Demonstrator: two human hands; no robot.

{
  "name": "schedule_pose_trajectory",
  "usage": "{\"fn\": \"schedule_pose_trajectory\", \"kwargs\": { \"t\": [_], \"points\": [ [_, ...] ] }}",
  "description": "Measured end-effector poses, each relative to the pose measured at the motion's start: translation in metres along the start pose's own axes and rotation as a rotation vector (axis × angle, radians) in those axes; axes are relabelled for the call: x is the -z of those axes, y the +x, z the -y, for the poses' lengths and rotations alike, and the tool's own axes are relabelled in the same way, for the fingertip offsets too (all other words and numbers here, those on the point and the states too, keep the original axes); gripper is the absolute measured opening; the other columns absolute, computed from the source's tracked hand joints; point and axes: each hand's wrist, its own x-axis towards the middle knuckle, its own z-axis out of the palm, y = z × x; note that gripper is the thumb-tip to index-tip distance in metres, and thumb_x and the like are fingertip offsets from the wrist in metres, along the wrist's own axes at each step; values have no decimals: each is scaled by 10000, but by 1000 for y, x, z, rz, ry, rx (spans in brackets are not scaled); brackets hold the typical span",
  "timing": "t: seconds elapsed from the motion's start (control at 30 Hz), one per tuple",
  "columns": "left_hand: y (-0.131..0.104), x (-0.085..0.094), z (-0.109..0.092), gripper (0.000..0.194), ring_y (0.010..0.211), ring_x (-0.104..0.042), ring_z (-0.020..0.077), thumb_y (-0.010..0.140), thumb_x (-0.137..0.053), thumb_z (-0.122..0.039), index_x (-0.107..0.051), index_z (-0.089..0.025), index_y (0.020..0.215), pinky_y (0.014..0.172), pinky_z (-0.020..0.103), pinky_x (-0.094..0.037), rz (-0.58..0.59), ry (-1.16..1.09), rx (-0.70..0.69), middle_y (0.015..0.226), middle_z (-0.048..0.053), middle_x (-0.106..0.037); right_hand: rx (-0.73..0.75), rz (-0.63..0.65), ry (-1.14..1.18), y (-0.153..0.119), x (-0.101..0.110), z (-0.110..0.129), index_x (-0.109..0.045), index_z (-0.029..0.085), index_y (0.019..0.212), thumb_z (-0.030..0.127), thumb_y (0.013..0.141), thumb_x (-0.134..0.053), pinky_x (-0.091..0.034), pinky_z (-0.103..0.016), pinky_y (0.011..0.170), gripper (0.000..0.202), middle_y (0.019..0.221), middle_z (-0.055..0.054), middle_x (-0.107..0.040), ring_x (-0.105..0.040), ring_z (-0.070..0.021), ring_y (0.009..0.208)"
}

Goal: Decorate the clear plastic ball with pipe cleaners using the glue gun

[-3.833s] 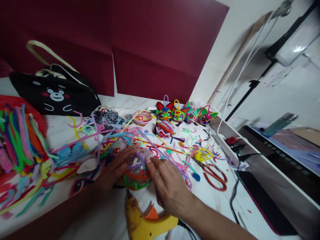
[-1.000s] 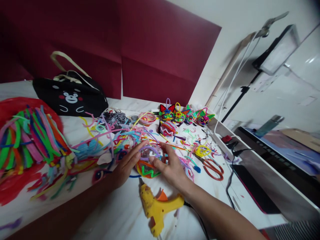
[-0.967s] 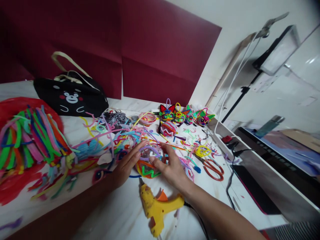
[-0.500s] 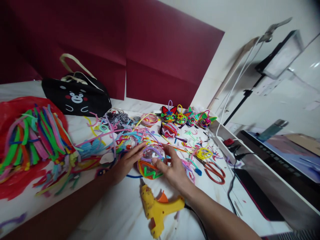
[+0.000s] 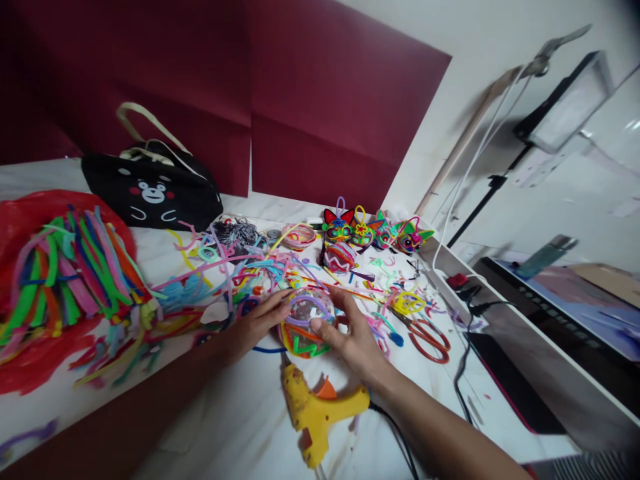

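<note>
White table [image 5: 245, 433]: bore craft pieces and tools.
Black bag [image 5: 150, 193]: stood before maroon panels.
Yellow glue gun [image 5: 313, 413]: lay nearest the wearer.
Left hand [image 5: 263, 317]: grasped the ball's left side, fingers extended.
Right hand [image 5: 354, 339]: gripped its right side, thumb on the front.
Clear ball [image 5: 307, 320]: sat between both hands, banded purple, orange and green.
Orange-handled scissors [image 5: 431, 341]: lay right of the ball.

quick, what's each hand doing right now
Left hand: fingers against the side of the clear ball, cupping it.
Right hand: curled around the ball's other side, thumb on its front.
</note>
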Motion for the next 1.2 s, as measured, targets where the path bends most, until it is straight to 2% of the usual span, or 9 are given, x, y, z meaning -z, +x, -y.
{"fn": "schedule_pose_trajectory", "kwargs": {
  "t": [0.17, 0.43, 0.67, 0.8, 0.87, 0.97, 1.03, 1.13, 1.2],
  "points": [
    [-2, -1, 0, 736, 1314, -542, 351, 813, -696, -576, -469, -270, 1442, 1094, 438, -442, 20, 45, -14, 1385, 77, -628, 1, 18, 49, -2, 3, -1, -491, 204, 1294, 449, 760, -741, -468, -392, 988, 638, 1334, -107, -576, -557, -261, 1223],
    [1, -3, 1, 758, 1317, -537, 359, 795, -703, -594, -464, -278, 1442, 1081, 439, -458, 20, 114, -66, 1447, 69, -574, 32, 65, 23, -5, 11, -5, -469, 218, 1341, 462, 793, -738, -465, -402, 997, 657, 1371, -111, -549, -560, -256, 1223],
    [-2, -6, 0, 693, 1431, -392, 353, 813, -692, -576, -519, -265, 1408, 1156, 437, -383, 7, 154, -96, 1483, 64, -537, 62, 92, 3, -6, 16, -7, -443, 210, 1376, 458, 788, -751, -451, -419, 1033, 708, 1388, -120, -540, -540, -255, 1262],
    [-1, -6, 0, 686, 1443, -376, 340, 827, -680, -572, -511, -262, 1416, 1171, 435, -365, 10, 172, -99, 1490, 59, -529, 93, 85, -21, -9, 22, -4, -432, 221, 1385, 461, 803, -741, -457, -428, 1023, 701, 1379, -116, -550, -526, -261, 1281],
    [0, -5, 1, 696, 1442, -379, 338, 826, -678, -581, -508, -255, 1417, 1171, 424, -365, 10, 179, -95, 1516, 59, -498, 142, 41, -80, -15, 29, 1, -447, 235, 1372, 448, 829, -720, -464, -431, 1013, 644, 1374, -109, -553, -524, -263, 1280],
    [2, -2, 5, 720, 1450, -364, 341, 825, -669, -596, -489, -254, 1431, 1167, 420, -370, 5, 185, -81, 1541, 60, -464, 309, -8, -277, -32, 44, 12, -568, 237, 1218, 373, 879, -677, -485, -417, 970, 381, 1230, -93, -618, -585, -253, 1161],
    [3, 1, 7, 720, 1458, -349, 339, 837, -657, -590, -465, -267, 1451, 1163, 426, -377, 2, 190, -66, 1542, 56, -464, 408, 99, -387, -46, 53, 18, -609, 232, 1137, 265, 918, -605, -503, -392, 929, 222, 1105, -86, -660, -617, -233, 1066],
    [3, 3, 9, 697, 1467, -334, 331, 854, -641, -573, -450, -294, 1463, 1158, 429, -385, 3, 197, -55, 1526, 41, -486, 487, 391, -586, -66, 59, 22, -614, 186, 1168, 131, 865, -554, -482, -383, 970, 314, 1133, -107, -657, -594, -236, 1097],
    [2, 3, 9, 690, 1466, -338, 333, 852, -638, -575, -453, -307, 1461, 1151, 433, -396, 0, 200, -51, 1519, 34, -495, 475, 514, -740, -75, 57, 20, -585, 153, 1255, 125, 837, -551, -429, -418, 1041, 420, 1224, -131, -626, -547, -265, 1173]
  ]
}}
